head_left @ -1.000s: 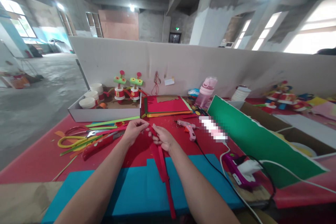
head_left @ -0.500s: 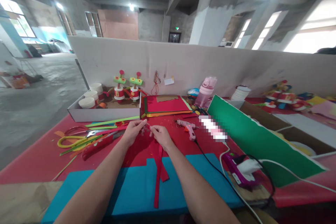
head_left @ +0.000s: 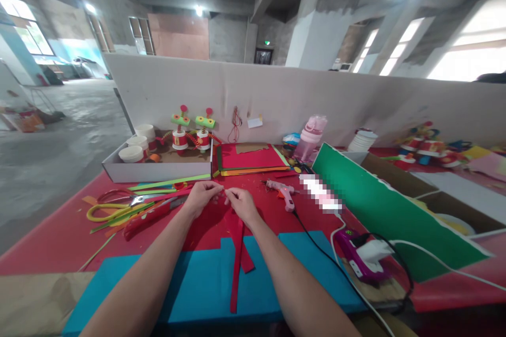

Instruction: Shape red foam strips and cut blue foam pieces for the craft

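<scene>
Evidently the crossed red paper strips (head_left: 236, 279) trail below the right hand (head_left: 242, 206), the nearer of the hands, their long axis running toward the near edge of the red-covered counter (head_left: 59, 237). Its fingers grip them; the left hand (head_left: 201, 197) is pinched closed just beside, what it holds too small to tell. By the far left corner, a shallow white cardboard box (head_left: 158, 172) contains white paper cups (head_left: 131, 155) and two green-headed figures (head_left: 179, 140); rightward stands a green-walled box (head_left: 379, 205).
</scene>
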{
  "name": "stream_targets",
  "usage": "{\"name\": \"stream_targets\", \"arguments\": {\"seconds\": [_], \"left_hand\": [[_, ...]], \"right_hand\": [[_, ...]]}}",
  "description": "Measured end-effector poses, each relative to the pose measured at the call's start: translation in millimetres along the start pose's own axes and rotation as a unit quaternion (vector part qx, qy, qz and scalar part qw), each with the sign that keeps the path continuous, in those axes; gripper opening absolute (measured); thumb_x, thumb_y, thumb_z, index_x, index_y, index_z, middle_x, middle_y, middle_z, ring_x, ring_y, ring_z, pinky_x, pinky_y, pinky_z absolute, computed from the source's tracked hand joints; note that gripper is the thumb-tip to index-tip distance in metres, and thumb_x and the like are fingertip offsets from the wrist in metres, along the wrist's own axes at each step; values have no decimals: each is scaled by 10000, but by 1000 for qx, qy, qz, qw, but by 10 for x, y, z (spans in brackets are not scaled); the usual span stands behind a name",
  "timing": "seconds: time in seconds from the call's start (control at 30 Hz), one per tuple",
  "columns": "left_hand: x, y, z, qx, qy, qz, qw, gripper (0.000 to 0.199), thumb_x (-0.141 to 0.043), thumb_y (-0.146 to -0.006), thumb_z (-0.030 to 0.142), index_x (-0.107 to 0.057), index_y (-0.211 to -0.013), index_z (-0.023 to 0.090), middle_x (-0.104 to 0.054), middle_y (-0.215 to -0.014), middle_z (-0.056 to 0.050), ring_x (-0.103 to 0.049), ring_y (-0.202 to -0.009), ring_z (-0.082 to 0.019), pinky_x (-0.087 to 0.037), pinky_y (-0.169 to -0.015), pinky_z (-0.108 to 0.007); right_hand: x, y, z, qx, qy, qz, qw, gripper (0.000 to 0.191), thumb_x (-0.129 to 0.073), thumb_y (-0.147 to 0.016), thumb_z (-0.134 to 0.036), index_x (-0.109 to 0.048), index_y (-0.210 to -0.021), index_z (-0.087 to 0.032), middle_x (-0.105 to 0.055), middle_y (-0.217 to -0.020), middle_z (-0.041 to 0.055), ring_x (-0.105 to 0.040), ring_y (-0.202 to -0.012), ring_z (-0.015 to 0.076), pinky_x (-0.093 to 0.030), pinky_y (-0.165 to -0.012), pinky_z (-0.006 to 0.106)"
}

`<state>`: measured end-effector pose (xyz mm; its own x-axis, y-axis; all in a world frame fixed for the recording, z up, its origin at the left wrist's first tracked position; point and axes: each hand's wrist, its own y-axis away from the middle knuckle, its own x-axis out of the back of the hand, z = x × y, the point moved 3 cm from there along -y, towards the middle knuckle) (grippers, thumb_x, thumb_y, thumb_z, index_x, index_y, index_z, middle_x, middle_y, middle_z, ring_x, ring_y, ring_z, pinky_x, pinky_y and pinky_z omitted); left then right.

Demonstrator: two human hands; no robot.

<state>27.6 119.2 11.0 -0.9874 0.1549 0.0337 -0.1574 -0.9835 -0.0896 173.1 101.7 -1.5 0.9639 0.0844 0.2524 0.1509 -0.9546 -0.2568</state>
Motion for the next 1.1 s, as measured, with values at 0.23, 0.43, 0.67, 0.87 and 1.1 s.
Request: {"name": "stream_targets", "arguments": {"seconds": [0.23, 0.43, 0.67, 0.87, 1.1], "left_hand": [[32, -17, 67, -143, -182, 25, 972, 254, -635, -746, 393, -663, -642, 162, -587, -565, 1, -486, -552, -120, -356, -548, -223], [-13, -5, 46, -66, -68, 13, 995, 369, -586, -772, 510, -659, -730, 151, -541, -535, 15, -464, -475, -106, -353, -484, -222], [-65, 35, 69, -50, -60, -8, 997, 326, -700, -696, 460, -638, -682, 140, -591, -567, 3, -476, -491, -92, -376, -496, -212], [-49, 37, 112, -72, -38, -4, 997, 341, -668, -725, 465, -600, -613, 151, -550, -508, 12, -447, -479, -89, -349, -489, -212], [-47, 27, 93, -48, -6, 11, 999, 338, -689, -702, 478, -631, -677, 146, -570, -553, 11, -469, -489, -90, -373, -497, -217]], "right_hand": [[-55, 23, 74, -129, -184, -48, 973, 409, -583, -768, -563, -622, -785, -156, -652, -671, 21, -483, -419, 61, -295, -365, 172], [-37, 6, 58, -112, -170, -22, 979, 351, -605, -751, -513, -636, -756, -164, -664, -679, 19, -447, -389, 54, -257, -349, 178], [28, 4, -1, -29, -19, 21, 999, 300, -537, -827, -410, -646, -672, -178, -503, -413, -36, -450, -384, 87, -333, -432, 195], [-29, 10, -2, -54, -101, -18, 993, 313, -566, -795, -484, -641, -752, -183, -553, -467, -34, -466, -387, 86, -327, -397, 184], [-62, -12, 68, -84, -187, -18, 979, 325, -653, -707, -487, -591, -781, -177, -635, -586, -18, -540, -434, 85, -405, -429, 186]]}}
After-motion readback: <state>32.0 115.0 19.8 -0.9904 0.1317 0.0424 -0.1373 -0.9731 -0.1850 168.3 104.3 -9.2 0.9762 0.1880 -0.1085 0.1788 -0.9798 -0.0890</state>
